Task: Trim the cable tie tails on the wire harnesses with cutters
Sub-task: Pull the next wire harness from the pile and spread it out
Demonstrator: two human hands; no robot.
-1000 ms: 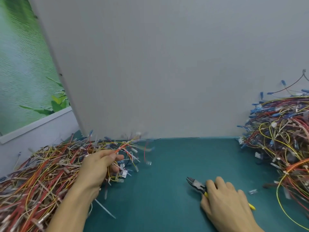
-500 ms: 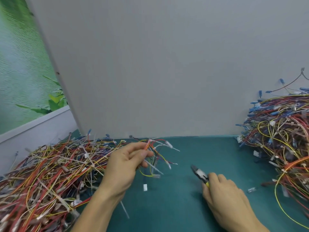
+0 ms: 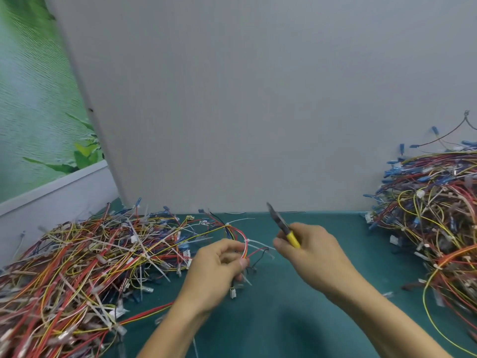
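A grey panel (image 3: pixel 258 99) backs a green worktop (image 3: pixel 296 319) that carries two tangles of wire harnesses, the left heap (image 3: pixel 77 267) bristling with white ties, the right heap (image 3: pixel 438 215) dotted with blue terminals. Between them a person's left hand (image 3: pixel 214 270) pinches a small wire harness (image 3: pixel 244 244), fingers curled round its red and yellow leads. The right hand (image 3: pixel 315 251) grips yellow-handled cutters (image 3: pixel 282 226), nose angled up and away, just beside a white cable tie tail (image 3: pixel 258 244) jutting from that harness.
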